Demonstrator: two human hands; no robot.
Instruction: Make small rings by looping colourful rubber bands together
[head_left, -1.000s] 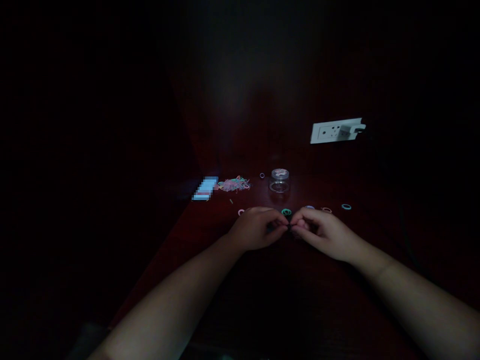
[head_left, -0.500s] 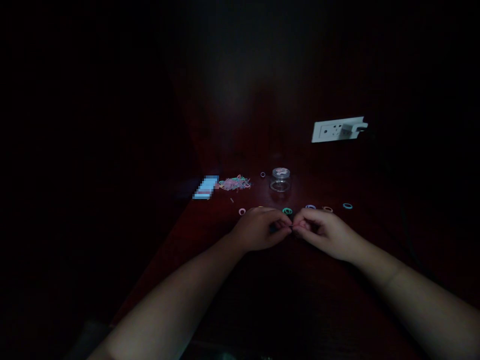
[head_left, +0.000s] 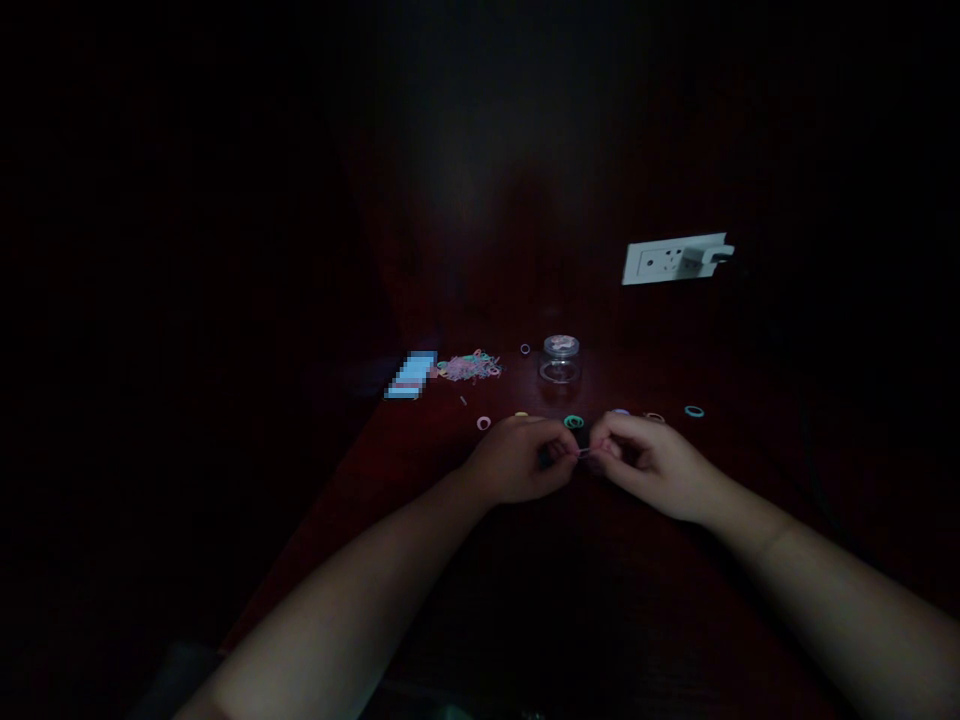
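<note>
Between my two hands stretches a thin pinkish elastic band (head_left: 585, 451), pinched at both ends. My left hand (head_left: 523, 460) is closed, thumb against fingertips, on its left end. Closed the same way, my right hand (head_left: 643, 462) grips the right end. Just beyond the fingers lies a row of small coloured bands: a pink band (head_left: 484, 423), a yellow band (head_left: 521, 415) partly behind my left hand, green bands (head_left: 574, 422), a purple band (head_left: 621, 412) and an orange band (head_left: 655, 416) partly behind my right hand, and a blue band (head_left: 694, 411).
A heap of mixed bands (head_left: 471, 367) lies beside a blurred-out bright screen (head_left: 411, 375) at the back left. A clear lidded jar (head_left: 560, 362) and a lone band (head_left: 525, 349) stand at the back of the dark red table (head_left: 375, 470). A wall socket (head_left: 675, 260) holds a plug.
My hands have drawn slightly apart, so a short stretch of the band now shows between the fingertips. The other things have stayed in place.
</note>
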